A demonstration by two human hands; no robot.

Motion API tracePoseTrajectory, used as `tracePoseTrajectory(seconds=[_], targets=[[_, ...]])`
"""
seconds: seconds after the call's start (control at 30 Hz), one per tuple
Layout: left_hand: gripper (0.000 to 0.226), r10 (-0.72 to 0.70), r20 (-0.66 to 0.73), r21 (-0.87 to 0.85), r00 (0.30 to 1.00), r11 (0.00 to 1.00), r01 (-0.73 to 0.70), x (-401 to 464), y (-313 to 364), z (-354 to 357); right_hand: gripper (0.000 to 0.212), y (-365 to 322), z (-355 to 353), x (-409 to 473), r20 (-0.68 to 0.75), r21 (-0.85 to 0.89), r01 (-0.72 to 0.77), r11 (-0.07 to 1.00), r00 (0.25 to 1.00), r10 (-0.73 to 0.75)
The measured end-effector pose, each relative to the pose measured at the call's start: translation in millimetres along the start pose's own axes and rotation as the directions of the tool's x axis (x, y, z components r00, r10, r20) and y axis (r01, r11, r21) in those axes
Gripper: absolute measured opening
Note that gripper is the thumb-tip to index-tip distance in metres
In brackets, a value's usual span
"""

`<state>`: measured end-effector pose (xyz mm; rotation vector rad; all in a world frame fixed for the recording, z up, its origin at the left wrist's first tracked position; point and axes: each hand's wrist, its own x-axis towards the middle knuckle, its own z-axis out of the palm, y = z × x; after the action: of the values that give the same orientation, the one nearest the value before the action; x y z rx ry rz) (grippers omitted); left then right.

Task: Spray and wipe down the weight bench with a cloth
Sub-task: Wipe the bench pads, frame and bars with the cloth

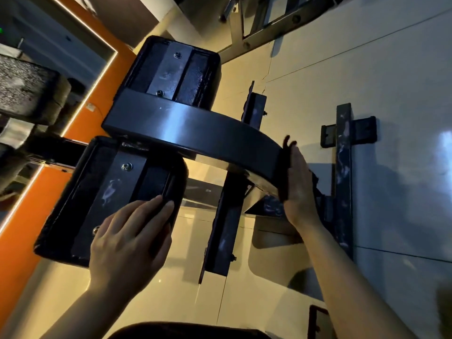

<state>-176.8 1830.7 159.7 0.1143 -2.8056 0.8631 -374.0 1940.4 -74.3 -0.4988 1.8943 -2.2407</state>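
Note:
The weight bench shows its underside, tilted in the head view: two black pads with bolted metal plates, the far pad (171,67) and the near pad (110,192), joined by a curved dark steel beam (195,128). My left hand (129,241) rests flat on the near pad's right edge with straight fingers, the thumb along the rim. My right hand (299,184) presses a dark cloth (283,172) against the beam's right end, its fingertips hooked over the top edge. No spray bottle is in view.
Black steel floor supports (343,167) and a bracket (225,228) stand on the pale glossy tile floor (391,81). An orange wall (80,123) with a lit strip runs at left. A speckled weight block (22,91) sits far left; a silver frame (264,25) is at top.

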Motion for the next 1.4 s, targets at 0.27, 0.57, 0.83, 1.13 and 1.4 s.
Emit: tracePoseTrajectory(seconds=[0.27,0.57,0.83,1.13,1.4], targets=[[0.047,-0.012,0.027,0.017,1.000,1.000,0.012,2,0,0,0.060,100,-37,-23,0.109,-0.330,-0.503,0.798,0.820,0.562],[0.047,-0.024,0.033,0.031,0.999,0.999,0.023,3,2,-2,0.057,-51,3,-2,0.093,-0.047,-0.126,0.991,0.987,0.130],[0.046,-0.029,0.052,0.033,0.998,0.999,0.027,5,2,-2,0.057,-67,8,10,0.080,-0.050,-0.017,0.999,0.997,0.021],[0.049,-0.052,0.084,0.029,0.995,0.998,0.049,4,2,-4,0.052,43,-19,-17,0.001,0.003,-0.565,0.825,0.825,0.565],[0.048,-0.051,0.086,0.040,0.995,0.998,0.048,3,1,-2,0.056,-69,10,0,-0.001,-0.019,-0.316,0.948,0.949,0.316]])
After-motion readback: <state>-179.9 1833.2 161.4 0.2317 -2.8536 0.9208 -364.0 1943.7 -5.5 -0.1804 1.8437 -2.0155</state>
